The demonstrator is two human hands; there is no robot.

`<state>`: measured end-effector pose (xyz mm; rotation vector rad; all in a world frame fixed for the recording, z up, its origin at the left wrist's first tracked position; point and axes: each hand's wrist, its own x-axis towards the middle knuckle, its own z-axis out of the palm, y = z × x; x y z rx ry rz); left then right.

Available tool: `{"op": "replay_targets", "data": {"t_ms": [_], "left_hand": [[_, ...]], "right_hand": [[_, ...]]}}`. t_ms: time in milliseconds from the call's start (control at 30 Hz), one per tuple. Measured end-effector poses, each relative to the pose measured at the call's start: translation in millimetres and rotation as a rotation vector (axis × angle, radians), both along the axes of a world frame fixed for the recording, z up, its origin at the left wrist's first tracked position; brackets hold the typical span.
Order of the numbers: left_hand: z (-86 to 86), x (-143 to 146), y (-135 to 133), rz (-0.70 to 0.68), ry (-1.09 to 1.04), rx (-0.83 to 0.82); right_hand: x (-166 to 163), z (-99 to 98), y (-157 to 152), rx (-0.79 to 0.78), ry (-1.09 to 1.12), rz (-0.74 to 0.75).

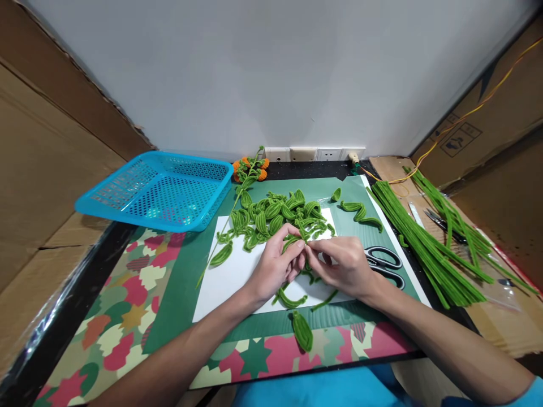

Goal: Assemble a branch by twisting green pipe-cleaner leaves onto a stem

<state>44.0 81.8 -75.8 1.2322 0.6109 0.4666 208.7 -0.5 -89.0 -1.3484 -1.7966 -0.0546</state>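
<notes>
Your bare forearms reach over the patterned covering, with one loose green leaf lying between them. Your left hand pinches a fuzzy green piece above the white paper, while your right hand grips its end between thumb and forefinger. Hold the left pinch firm and work the right fingertips in small, even turns; squeezing hard would probably flatten the fuzz.

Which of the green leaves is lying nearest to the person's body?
The lone oval leaf whose near end overlaps the patterned sheet; the other leaves all lie farther back.
</notes>
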Motion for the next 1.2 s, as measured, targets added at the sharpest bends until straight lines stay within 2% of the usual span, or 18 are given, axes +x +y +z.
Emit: {"op": "replay_targets", "data": {"t_ms": [400,600,800,933,1200], "left_hand": [[-1.5,0,2,0.077,0.081,0.048],[-0.2,0,3,0.088,0.089,0.012],[3.0,0,4,0.074,0.067,-0.006],[2.0,-2,6,0.042,0.082,0.0],[6.7,-1,5,-0.015,0.094,0.014]], "right_hand": [[10,0.9,0,-0.083,-0.041,0.029],[14,5.0,-1,-0.065,-0.056,0.019],[24,8.5,2,0.024,-0.038,0.094],[33,7.3,4,0.101,-0.174,0.13],[39,10.6,4,0.132,-0.35,0.085]]}}
